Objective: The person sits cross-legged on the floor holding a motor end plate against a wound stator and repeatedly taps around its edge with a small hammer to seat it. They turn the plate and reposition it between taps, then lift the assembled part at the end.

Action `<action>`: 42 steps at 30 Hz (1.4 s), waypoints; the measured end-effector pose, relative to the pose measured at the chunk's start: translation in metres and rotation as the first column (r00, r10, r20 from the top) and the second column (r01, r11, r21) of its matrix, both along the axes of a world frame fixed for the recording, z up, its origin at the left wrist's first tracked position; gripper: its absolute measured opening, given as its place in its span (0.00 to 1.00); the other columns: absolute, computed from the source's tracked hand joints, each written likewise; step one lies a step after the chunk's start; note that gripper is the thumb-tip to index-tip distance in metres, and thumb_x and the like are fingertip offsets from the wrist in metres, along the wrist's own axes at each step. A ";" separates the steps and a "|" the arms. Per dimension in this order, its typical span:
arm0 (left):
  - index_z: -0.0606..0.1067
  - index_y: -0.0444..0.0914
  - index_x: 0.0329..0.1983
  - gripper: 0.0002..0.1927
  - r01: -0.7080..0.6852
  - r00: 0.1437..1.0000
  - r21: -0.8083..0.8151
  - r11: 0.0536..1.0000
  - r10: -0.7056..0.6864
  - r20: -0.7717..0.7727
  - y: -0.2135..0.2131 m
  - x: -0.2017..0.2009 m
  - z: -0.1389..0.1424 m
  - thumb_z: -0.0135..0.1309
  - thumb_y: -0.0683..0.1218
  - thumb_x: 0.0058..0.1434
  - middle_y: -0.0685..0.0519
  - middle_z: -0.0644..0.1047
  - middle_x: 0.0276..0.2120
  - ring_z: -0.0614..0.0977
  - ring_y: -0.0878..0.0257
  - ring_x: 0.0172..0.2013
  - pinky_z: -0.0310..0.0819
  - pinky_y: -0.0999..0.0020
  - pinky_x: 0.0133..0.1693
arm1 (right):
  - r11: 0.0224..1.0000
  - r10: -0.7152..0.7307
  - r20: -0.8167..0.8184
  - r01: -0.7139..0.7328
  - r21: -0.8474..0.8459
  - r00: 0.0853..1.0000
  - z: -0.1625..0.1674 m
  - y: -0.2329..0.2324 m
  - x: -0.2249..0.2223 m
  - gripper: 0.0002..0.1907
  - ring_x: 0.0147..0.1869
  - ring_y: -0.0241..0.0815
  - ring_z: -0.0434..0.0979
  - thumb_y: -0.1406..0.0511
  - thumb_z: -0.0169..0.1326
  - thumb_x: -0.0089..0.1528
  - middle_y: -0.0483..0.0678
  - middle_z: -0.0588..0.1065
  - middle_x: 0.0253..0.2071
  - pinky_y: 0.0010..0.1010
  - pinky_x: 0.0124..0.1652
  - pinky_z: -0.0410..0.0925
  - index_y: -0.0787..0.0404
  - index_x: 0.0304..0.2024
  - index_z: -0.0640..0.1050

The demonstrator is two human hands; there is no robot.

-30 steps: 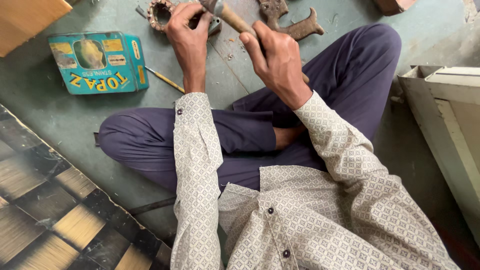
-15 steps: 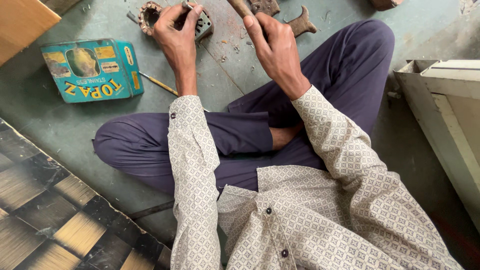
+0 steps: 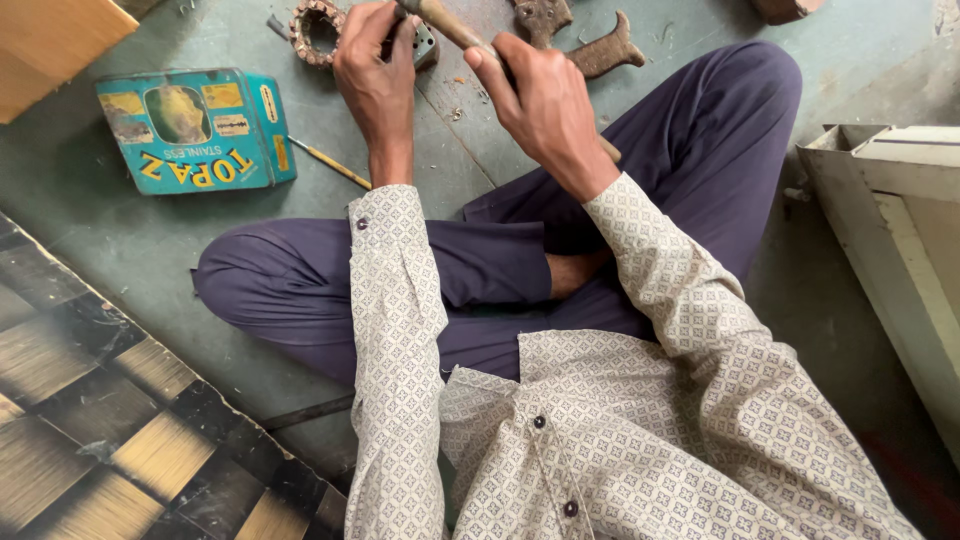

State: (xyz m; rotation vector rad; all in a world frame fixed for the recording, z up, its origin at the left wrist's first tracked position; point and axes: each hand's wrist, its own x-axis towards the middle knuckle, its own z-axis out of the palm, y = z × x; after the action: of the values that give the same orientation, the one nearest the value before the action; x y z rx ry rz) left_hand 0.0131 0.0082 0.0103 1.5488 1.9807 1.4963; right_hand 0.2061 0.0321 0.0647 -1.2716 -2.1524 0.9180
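Note:
I sit cross-legged on a green floor. My right hand (image 3: 540, 105) grips a wooden hammer handle (image 3: 452, 25) whose head is out of view past the top edge. My left hand (image 3: 375, 70) presses down on a small dark metal piece (image 3: 425, 45) on the floor. Just left of that hand lies a rusty toothed ring (image 3: 315, 28). Rusty metal brackets (image 3: 600, 50) lie beyond my right hand.
A teal tin box (image 3: 195, 125) sits at the upper left with a thin yellow pencil (image 3: 330, 163) beside it. A wooden board (image 3: 50, 45) fills the top-left corner. A checkered mat (image 3: 110, 430) covers the lower left. A cream metal frame (image 3: 890, 230) stands at right.
The view has shifted so both hands sit higher in frame. The hammer handle has risen and its head has left the top edge. My left hand stays on the metal piece.

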 end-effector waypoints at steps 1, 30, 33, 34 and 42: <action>0.78 0.30 0.43 0.08 0.007 1.000 0.006 1.000 -0.008 0.027 0.000 0.000 0.000 0.63 0.36 0.61 0.50 0.81 0.39 0.84 0.58 0.37 0.77 0.66 0.41 | 0.998 0.005 -0.038 -0.003 0.055 0.999 0.000 0.000 0.000 0.21 0.20 0.53 0.69 0.55 0.51 0.75 0.53 0.67 0.18 0.42 0.25 0.61 0.63 0.33 0.73; 0.79 0.28 0.37 0.09 -0.053 0.968 -0.032 0.998 0.059 0.246 0.004 -0.010 -0.015 0.68 0.38 0.59 0.48 0.81 0.29 0.83 0.62 0.29 0.76 0.68 0.36 | 0.997 0.002 -0.189 0.013 0.078 0.982 0.001 -0.003 0.000 0.22 0.21 0.50 0.69 0.56 0.50 0.76 0.54 0.67 0.21 0.41 0.26 0.60 0.65 0.34 0.70; 0.77 0.26 0.37 0.10 -0.008 0.980 0.044 0.999 -0.001 0.198 0.005 -0.012 -0.017 0.68 0.37 0.60 0.48 0.79 0.29 0.78 0.63 0.30 0.74 0.68 0.37 | 0.998 -0.045 -0.152 0.050 0.033 0.987 -0.004 0.001 0.003 0.23 0.20 0.48 0.64 0.56 0.51 0.76 0.54 0.65 0.20 0.41 0.26 0.58 0.66 0.32 0.69; 0.78 0.26 0.37 0.10 0.001 0.972 0.043 0.999 -0.011 0.234 0.006 -0.012 -0.017 0.67 0.37 0.60 0.49 0.79 0.29 0.79 0.64 0.30 0.75 0.69 0.36 | 0.998 -0.048 -0.162 0.054 0.031 0.986 -0.006 0.001 0.005 0.23 0.20 0.47 0.64 0.56 0.51 0.76 0.54 0.65 0.20 0.41 0.26 0.58 0.66 0.32 0.69; 0.74 0.26 0.37 0.12 -0.015 0.968 -0.010 1.000 0.017 0.250 0.005 -0.009 -0.012 0.68 0.37 0.62 0.48 0.74 0.29 0.74 0.64 0.29 0.71 0.68 0.35 | 0.996 -0.081 -0.189 0.073 -0.047 0.979 -0.008 0.002 0.006 0.24 0.21 0.44 0.62 0.55 0.50 0.76 0.52 0.65 0.20 0.39 0.26 0.57 0.66 0.32 0.70</action>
State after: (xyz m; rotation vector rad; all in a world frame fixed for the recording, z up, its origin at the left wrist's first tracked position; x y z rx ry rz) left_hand 0.0044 0.0130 -0.0017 1.2712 1.8561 1.5991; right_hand 0.2122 0.0342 0.0563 -1.2238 -1.9330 1.0123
